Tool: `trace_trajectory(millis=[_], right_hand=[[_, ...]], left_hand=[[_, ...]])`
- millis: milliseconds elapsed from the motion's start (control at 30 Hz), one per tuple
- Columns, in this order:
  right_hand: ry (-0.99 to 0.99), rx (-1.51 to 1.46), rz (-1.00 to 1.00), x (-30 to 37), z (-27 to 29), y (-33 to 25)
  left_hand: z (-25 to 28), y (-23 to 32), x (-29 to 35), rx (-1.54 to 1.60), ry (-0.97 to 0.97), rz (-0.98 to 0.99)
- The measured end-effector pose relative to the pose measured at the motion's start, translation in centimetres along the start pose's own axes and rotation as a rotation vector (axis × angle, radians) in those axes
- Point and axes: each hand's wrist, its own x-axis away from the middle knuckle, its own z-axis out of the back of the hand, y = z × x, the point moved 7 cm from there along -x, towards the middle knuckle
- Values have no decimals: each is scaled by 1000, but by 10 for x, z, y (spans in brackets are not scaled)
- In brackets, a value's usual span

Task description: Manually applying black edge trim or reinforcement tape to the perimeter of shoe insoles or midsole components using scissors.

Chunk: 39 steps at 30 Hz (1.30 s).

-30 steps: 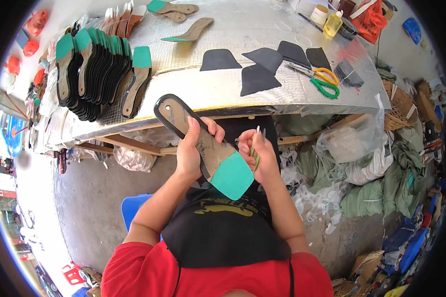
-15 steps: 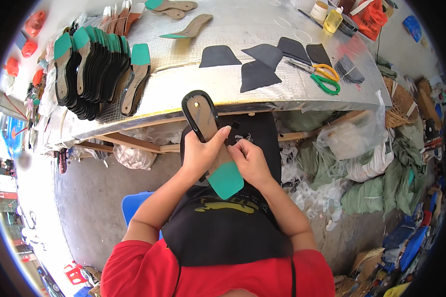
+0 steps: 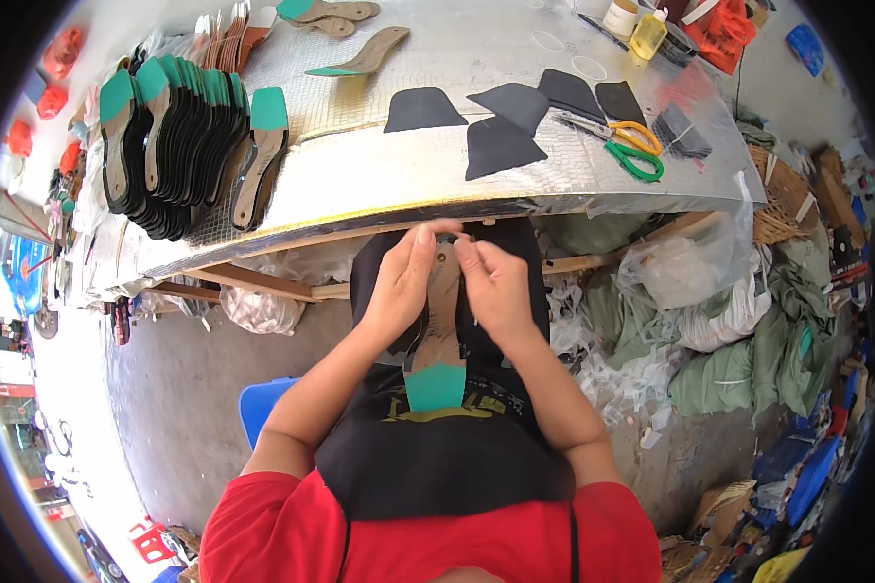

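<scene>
I see my left hand (image 3: 403, 282) and right hand (image 3: 496, 287) gripping a tan insole (image 3: 437, 330) with a green heel, below the silver table (image 3: 360, 175).

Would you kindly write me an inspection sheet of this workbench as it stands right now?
Surface: silver-covered bench, lying ahead of the person.
Job's things: insole with teal heel, held over the lap.
Clutter: stack of insoles at bench left; black pieces; scissors; yellow bottle.
Hands: left hand and right hand both grip the insole's upper part.
Cables: nothing seen.
Surroundings: green sacks and plastic bags on the floor at right; basket; blue stool.
</scene>
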Motion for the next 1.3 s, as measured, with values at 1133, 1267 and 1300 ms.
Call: trace_trajectory(millis=[1133,1267,1300], right_hand=[[59,329,390,29,43,-45],[218,716,852,23,62,-78],[214,719,851,23,64,-79]], left_hand=[[28,13,-4,280,32,179],[-13,16,27,1164,-672,731],[-22,34,35,1310,-750,769]])
